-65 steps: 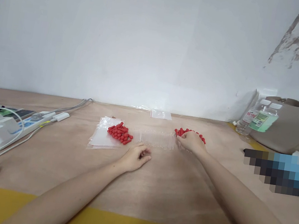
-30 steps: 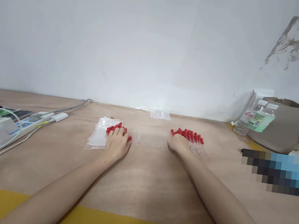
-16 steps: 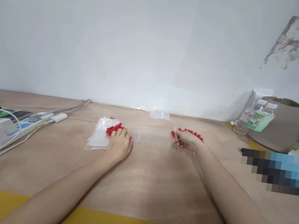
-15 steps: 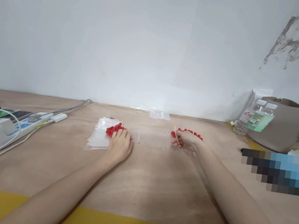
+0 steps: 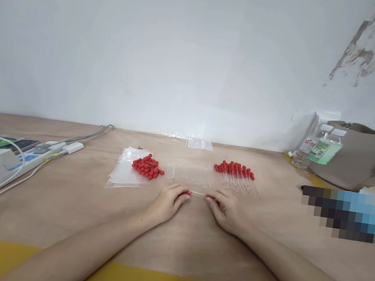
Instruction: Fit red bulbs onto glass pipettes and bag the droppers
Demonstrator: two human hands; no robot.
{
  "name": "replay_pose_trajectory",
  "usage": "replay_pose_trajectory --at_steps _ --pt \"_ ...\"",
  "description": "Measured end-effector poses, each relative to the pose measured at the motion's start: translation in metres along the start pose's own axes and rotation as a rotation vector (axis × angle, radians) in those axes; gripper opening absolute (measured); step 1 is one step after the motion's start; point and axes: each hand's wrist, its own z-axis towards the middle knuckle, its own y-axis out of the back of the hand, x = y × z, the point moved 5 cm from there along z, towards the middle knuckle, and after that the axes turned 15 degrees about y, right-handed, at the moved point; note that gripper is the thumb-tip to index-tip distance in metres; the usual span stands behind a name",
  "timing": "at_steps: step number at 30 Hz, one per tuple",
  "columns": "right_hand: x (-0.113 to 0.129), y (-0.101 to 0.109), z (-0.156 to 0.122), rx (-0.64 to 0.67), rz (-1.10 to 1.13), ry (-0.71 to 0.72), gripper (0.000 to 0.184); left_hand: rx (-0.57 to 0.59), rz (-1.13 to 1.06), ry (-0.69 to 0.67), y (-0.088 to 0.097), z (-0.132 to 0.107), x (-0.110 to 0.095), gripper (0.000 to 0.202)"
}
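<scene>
The left hand [image 5: 167, 202] is pinching a small red rubber cap [image 5: 188, 192] at one end of a thin clear glass tube [image 5: 197, 193]; fingers of the right hand [image 5: 225, 208] are gripping the other end, low over the wooden counter [image 5: 193, 244].

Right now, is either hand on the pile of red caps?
No, left hand and right hand hold a clear tube, off the pile.

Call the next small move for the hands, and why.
Probably press the red cap in the left hand fully onto the tube held by the right hand: they meet end to end between the fingertips, and capped tubes lie in a row beyond.
</scene>
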Motion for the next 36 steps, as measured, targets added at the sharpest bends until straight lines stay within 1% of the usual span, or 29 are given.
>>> replay_pose_trajectory --at_steps 4,10,14,18,22,25,29,33,36 --pt "0.000 0.000 0.000 0.001 -0.023 0.011 0.021 -0.004 -0.019 0.023 0.003 0.000 0.001 0.015" --pt "0.000 -0.001 0.000 0.023 -0.001 0.005 0.021 0.010 -0.067 0.046 0.000 0.000 0.005 0.017" --pt "0.000 -0.001 -0.001 0.015 0.021 -0.018 0.021 -0.009 -0.091 0.039 0.002 0.000 0.006 0.017" --pt "-0.002 -0.001 -0.002 0.017 0.029 -0.017 0.022 -0.003 -0.083 0.039 0.001 0.000 0.007 0.017" --pt "-0.005 -0.003 -0.002 0.033 0.034 -0.039 0.026 -0.007 -0.079 0.028 0.001 0.000 0.006 0.017" --pt "-0.007 -0.005 -0.002 0.033 0.068 -0.042 0.024 -0.009 -0.081 0.028 0.001 0.000 0.005 0.018" --pt "-0.009 -0.008 -0.002 0.117 0.070 -0.032 0.021 0.044 -0.079 0.034 -0.002 -0.002 0.004 0.019" --pt "-0.011 -0.008 0.001 0.214 -0.074 0.052 0.023 0.120 -0.046 0.027 -0.005 -0.003 0.002 0.021" --pt "-0.010 -0.006 0.004 0.260 -0.191 0.125 0.025 0.165 -0.030 0.024 -0.006 -0.004 0.002 0.021"
